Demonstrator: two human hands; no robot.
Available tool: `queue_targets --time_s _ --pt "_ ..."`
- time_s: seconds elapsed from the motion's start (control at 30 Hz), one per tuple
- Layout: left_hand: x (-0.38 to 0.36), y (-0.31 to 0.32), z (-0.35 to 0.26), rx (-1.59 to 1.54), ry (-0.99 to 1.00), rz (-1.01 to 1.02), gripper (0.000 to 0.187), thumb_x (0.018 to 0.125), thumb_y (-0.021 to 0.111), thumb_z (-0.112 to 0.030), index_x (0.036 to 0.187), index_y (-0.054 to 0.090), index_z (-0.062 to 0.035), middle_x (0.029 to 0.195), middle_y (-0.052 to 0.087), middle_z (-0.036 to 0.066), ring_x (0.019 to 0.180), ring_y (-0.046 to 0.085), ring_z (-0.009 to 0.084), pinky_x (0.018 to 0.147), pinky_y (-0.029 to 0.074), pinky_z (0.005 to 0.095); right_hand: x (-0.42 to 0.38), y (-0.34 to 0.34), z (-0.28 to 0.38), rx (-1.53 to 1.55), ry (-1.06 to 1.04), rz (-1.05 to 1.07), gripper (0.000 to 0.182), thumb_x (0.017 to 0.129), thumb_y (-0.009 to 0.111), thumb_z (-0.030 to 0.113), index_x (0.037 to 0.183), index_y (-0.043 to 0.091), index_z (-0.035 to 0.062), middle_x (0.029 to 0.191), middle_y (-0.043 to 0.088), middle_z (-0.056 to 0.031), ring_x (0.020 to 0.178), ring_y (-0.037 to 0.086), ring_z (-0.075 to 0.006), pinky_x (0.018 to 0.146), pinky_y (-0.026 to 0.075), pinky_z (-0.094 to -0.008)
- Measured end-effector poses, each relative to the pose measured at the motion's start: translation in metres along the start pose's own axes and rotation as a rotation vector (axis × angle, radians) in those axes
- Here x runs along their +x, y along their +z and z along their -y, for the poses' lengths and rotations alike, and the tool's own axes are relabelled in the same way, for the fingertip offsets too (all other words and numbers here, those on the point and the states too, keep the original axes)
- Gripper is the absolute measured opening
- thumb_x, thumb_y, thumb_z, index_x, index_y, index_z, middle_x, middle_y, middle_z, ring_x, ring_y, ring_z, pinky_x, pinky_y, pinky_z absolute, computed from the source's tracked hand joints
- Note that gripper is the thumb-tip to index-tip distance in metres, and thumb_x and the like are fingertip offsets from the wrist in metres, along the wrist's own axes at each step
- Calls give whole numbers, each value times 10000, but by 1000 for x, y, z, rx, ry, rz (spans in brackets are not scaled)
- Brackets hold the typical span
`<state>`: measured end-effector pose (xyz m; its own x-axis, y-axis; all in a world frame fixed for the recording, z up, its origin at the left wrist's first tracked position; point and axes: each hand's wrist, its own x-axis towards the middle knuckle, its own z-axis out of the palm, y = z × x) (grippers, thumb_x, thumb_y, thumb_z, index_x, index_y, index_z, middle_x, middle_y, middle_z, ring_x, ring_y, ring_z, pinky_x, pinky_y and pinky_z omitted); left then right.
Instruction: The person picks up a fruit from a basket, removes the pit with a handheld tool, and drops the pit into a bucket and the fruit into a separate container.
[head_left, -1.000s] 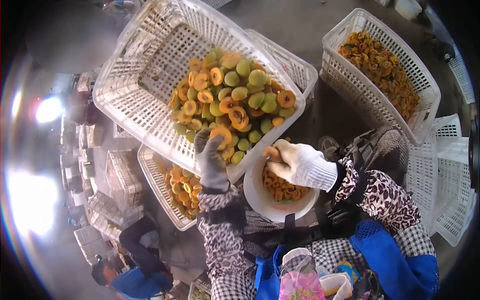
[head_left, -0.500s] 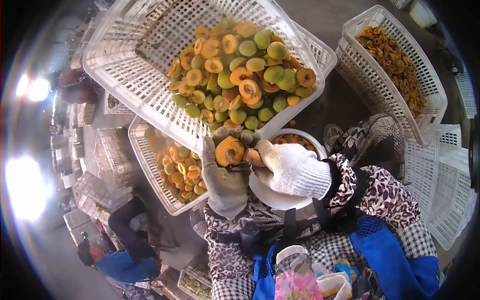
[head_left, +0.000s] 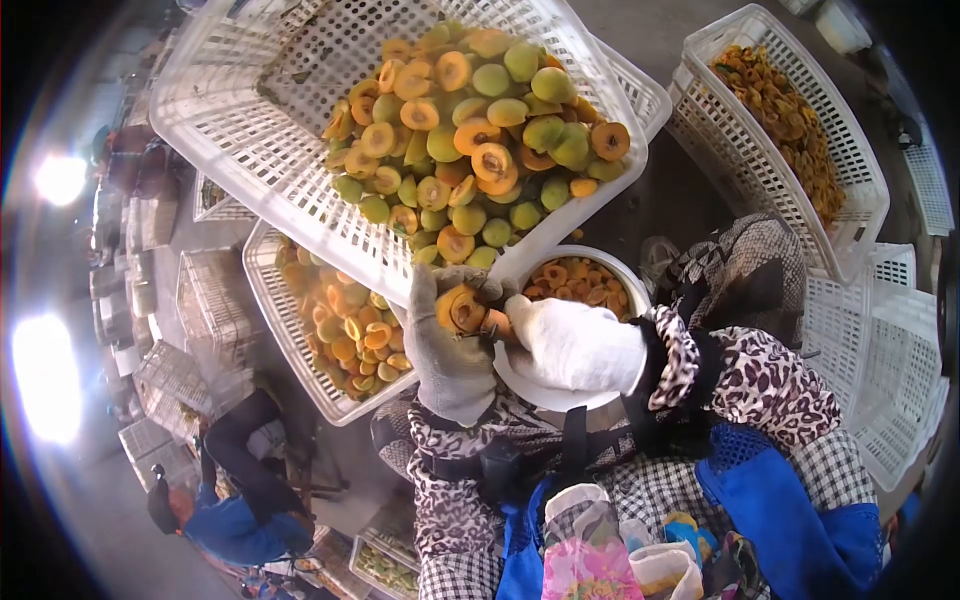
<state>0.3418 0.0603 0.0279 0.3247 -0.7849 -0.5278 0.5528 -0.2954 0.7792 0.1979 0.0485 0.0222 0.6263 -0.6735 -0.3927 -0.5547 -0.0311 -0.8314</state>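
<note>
Left hand (head_left: 450, 350) cups a soft, slippery apricot half (head_left: 460, 308); right hand (head_left: 572, 343), at three o'clock, pinches its edge—grip lightly, it bruises.

A grey floor (head_left: 690, 190) is seen beneath stacked white crates (head_left: 880, 370) at the right. A crate of orange fruit pieces (head_left: 790, 110) (tilted slightly) is set beside them, and further crates (head_left: 165, 370) are stacked at the left.

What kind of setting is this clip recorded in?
Most likely a fruit-processing yard or shed: big white plastic crates of halved fruit, more crates stacked around, and a gloved left hand holding a fruit half beside a bowl.
</note>
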Motion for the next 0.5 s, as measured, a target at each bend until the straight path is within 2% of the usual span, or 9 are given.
queue_targets --time_s 0.07,0.17,0.2,0.27,0.3,0.33,0.4,0.43,0.5 --pt "2 -3 1 56 -27 -14 375 983 462 -392 979 542 -26 838 610 124 823 637 271 738 553 378 -2 9 -7 -67 -81 -151 265 904 554 239 1017 519 2 752 618 -201 667 634 -365 582 508 -407" --pt "3 -3 5 105 -8 -26 381 981 466 -392 975 540 -18 806 603 117 807 638 253 717 555 373 8 -8 -17 494 73 418 233 920 530 223 1026 524 16 734 624 -177 630 639 -315 565 510 -379" --pt "2 -1 5 171 49 -4 372 991 458 -357 937 532 4 802 598 131 752 640 255 687 552 356 7 -3 -16 496 79 413 233 920 530 223 1026 524 16 734 624 -177 630 639 -315 565 510 -379" --pt "0 0 6 231 102 13 369 1001 451 -322 900 525 26 798 592 146 696 642 256 657 550 340 -3 13 -9 -53 -35 -91 225 909 517 209 1011 529 9 720 614 -140 602 637 -224 535 499 -334" --pt "1 0 5 265 84 14 370 998 458 -317 896 526 32 800 589 146 699 642 260 662 550 342 -1 23 -13 -32 -119 -197 220 884 527 196 997 526 7 681 571 -80 567 592 -143 511 481 -292" --pt "2 0 4 303 66 17 370 996 465 -311 893 528 38 802 586 146 702 643 263 667 550 344 -1 22 -18 -28 -115 -197 220 884 527 196 997 526 7 681 571 -80 567 592 -143 511 481 -292" --pt "4 3 4 251 76 17 362 992 474 -308 897 527 37 806 585 143 694 641 266 665 551 353 5 -6 -14 802 132 434 171 863 574 177 944 542 29 646 526 -27 508 535 -108 474 469 -263" --pt "5 5 5 197 88 18 354 988 482 -304 902 526 36 809 584 139 686 639 269 664 552 361 7 -11 -17 985 262 626 130 841 608 159 887 555 49 614 484 21 454 474 -82 399 417 -244" --pt "6 14 8 87 22 -38 349 980 496 -315 916 533 26 810 585 135 690 637 272 657 553 370 6 -19 -14 1183 377 730 99 828 612 139 854 554 63 585 458 35 420 427 -65 333 309 -217"
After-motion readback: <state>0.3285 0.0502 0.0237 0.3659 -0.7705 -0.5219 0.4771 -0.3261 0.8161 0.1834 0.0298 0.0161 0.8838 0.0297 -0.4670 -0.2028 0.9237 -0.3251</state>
